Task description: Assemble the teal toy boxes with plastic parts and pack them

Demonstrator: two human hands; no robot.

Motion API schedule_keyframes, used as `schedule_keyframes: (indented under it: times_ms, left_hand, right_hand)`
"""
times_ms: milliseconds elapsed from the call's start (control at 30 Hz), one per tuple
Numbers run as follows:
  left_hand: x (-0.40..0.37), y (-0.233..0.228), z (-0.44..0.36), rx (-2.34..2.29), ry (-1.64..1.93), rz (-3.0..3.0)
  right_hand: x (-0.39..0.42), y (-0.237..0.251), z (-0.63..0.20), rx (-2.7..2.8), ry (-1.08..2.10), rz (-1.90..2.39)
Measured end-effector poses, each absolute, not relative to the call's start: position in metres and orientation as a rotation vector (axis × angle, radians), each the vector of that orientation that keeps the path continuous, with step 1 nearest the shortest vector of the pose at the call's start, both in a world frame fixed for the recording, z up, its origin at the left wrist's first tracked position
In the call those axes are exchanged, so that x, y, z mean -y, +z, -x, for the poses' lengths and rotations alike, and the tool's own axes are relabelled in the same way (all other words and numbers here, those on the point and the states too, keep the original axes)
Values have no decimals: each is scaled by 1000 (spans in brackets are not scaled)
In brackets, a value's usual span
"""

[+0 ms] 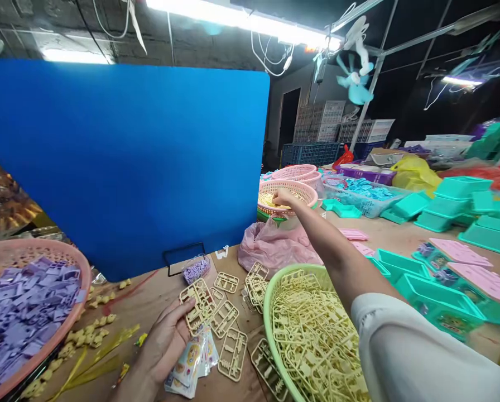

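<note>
Hold pinched cream sprue frame [200, 302] steady in left hand [166, 338]; pick lightly with right hand [283, 197], closure unclear, at pink basket [312, 195] beneath.

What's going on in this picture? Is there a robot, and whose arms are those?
No robot here! These are a person's own two bare hands, seen by one camera worn on their head, looking forward and down.

The left hand holds a flat, pale-yellow plastic frame with little parts in it. The right hand reaches out to a round pink plastic basket with pale-yellow pieces inside; I can't tell whether it is gripping any.

On the brown table lie more yellow frames and shiny printed packets. A round light-green basket is full of yellow pieces, and a big pink basket at the picture's left holds purple plastic pieces.
</note>
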State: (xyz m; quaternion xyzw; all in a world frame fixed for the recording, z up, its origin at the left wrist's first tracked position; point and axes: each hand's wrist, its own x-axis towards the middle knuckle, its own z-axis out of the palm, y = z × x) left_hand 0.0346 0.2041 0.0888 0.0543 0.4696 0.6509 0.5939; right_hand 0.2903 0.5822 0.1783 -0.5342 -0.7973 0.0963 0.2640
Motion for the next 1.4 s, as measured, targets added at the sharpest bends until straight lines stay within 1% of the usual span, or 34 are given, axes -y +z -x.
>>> schedule_keyframes:
  times_ms: [133, 267, 500, 633, 767, 933, 1033, 1133, 1267, 1400]
  left_hand:
    - [-206, 83, -40, -1060, 1511, -163]
    - [-205, 79, -43, -997, 1510, -255]
    - [-195, 97, -46, -985, 1515, -241]
    - [-190, 100, -48, -974, 1501, -225]
    - [-188, 94, -42, -958, 1513, -234]
    - [-187, 87, -38, -946, 1540, -234]
    - [-181, 91, -42, -894, 1545, -290]
    - [-166, 107, -53, -852, 1515, -351]
    - [-138, 131, -73, -822, 1478, -380]
    - [-110, 137, -86, -788, 1448, -350]
  right_hand:
    - [-578, 185, -296, 2248, 392, 1499]
    - [-567, 190, -302, 2244, 429, 1528]
    - [-562, 196, -313, 2211, 569, 1544]
    - [-563, 194, -310, 2064, 594, 1599]
    - [-564, 194, -314, 1824, 533, 1598]
    - [-548, 212, -328, 1583, 514, 1459]
    - [-515, 227, -327, 1573, 615, 1302]
    - [-460, 231, -319, 1671, 824, 1128]
    - [-371, 220, -308, 1830, 1177, 954]
    - [-293, 205, -292, 2132, 1530, 675]
